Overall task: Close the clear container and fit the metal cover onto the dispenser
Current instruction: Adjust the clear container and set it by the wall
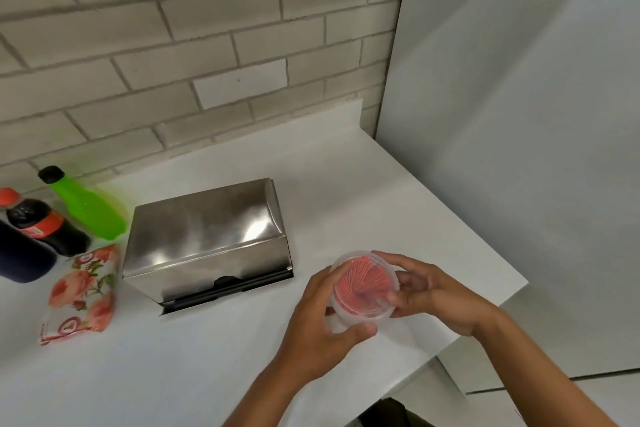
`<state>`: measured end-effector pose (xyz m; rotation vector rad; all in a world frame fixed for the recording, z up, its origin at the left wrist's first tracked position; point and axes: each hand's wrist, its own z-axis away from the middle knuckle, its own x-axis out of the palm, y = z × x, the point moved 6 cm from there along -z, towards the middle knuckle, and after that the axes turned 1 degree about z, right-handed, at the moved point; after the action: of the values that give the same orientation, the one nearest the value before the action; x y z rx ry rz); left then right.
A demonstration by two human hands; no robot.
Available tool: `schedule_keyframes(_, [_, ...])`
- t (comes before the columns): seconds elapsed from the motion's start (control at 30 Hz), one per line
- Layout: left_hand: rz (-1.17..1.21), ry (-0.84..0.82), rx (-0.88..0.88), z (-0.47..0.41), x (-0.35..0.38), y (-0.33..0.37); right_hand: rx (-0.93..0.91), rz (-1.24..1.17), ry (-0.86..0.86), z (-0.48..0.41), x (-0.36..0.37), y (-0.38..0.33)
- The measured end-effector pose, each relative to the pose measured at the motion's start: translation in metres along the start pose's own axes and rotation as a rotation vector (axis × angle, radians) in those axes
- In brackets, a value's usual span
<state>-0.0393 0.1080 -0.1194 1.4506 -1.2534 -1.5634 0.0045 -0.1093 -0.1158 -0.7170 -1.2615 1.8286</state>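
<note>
While the round clear container [363,284] sits near the right front edge of the white bench [207,357], both hands grasp it. The left hand [320,322] wraps its left side, thumb curled under the near rim. The right hand [440,298] grips the right side, with a thumb laid across the translucent lid [353,262] on top. Red, fanned contents show through the lid; whether the lid is fully seated cannot be told.

The metal dispenser [207,243] stands left of the container, apart from it, its steel cover [204,222] on top and a dark slot along its front lower edge. Further left, near the tiled wall [173,28], stand a green bottle [86,211] with a black cap and a dark cola bottle [45,227] with a red label. A floral packet [81,295] lies just beside the dispenser's left face. A dark rounded object [20,256] is cut off by the left frame edge.
</note>
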Motion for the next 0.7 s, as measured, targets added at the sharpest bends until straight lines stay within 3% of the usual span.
schedule_keyframes(0.7, [0.084,0.199,-0.182,-0.149,0.010,-0.021,-0.026,-0.100,-0.060,-0.136,-0.099,-0.049])
